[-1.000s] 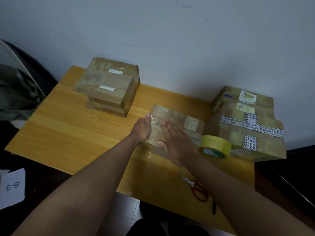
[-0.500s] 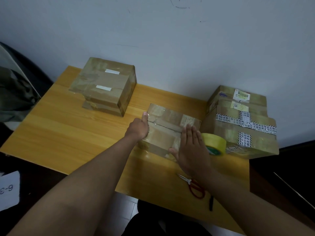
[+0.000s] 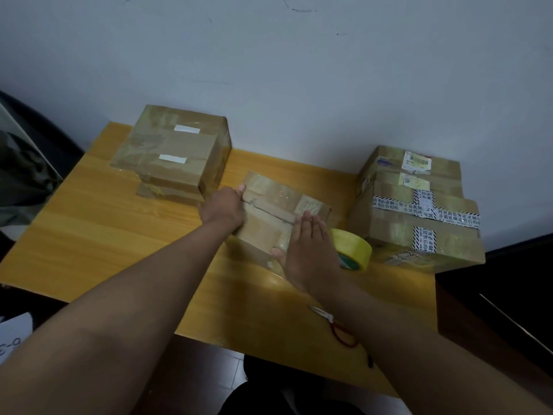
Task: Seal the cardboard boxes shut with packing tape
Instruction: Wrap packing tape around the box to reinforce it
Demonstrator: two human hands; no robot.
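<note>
While the left hand (image 3: pixel 223 209) is gripping the centre-frame box (image 3: pixel 269 217), the flat, open right hand (image 3: pixel 309 253) is pressing tape; uneven pressure risks wrinkles or lifting.

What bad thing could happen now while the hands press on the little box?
The right hand presses flat at the middle box's near corner, so the box might slide; the left hand steadies its far end. The tape roll stands on edge beside that hand and could get nudged, perhaps rolling. Scissors lie near the table edge.
</note>
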